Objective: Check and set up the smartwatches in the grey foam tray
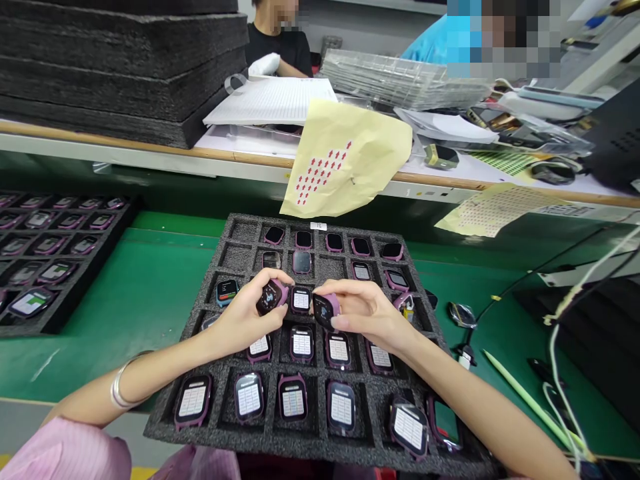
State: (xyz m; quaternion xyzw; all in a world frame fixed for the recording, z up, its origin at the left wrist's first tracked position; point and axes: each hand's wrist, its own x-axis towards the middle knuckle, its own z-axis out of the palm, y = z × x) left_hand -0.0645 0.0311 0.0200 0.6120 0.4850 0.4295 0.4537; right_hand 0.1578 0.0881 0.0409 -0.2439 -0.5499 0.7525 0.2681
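Note:
A black foam tray lies in front of me on the green belt, its pockets holding several purple smartwatch bodies with lit screens. My left hand is closed round one purple watch body, held just above the tray's middle rows. My right hand pinches another purple watch body with a dark screen, close beside the first. Between the two hands a watch sits in its pocket. A metal bangle circles my left wrist.
A second foam tray of watches lies at the left. Stacked black foam sheets sit on the far shelf. A yellow sticker sheet hangs over the shelf edge. Cables and a green stylus lie at right. Two other people sit beyond the shelf.

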